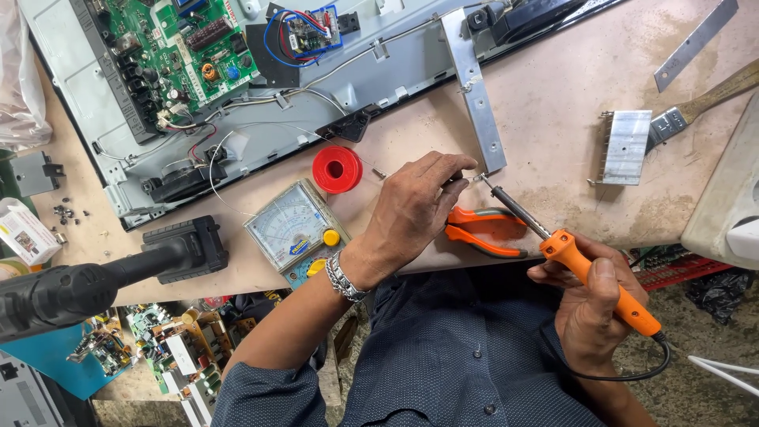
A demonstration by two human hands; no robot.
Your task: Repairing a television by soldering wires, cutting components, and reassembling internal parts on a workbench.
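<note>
Here, 1 soldering iron point(589, 273); 1 pliers point(482, 231); 2 hands.

A small white cardboard box point(24, 233) with a printed picture on its side lies at the bench's far left edge, beside scattered screws. Near the bench's front edge, an analogue multimeter point(296, 231) shows its pale dial face under a clear window, with a blue label strip and yellow knob below.
</note>
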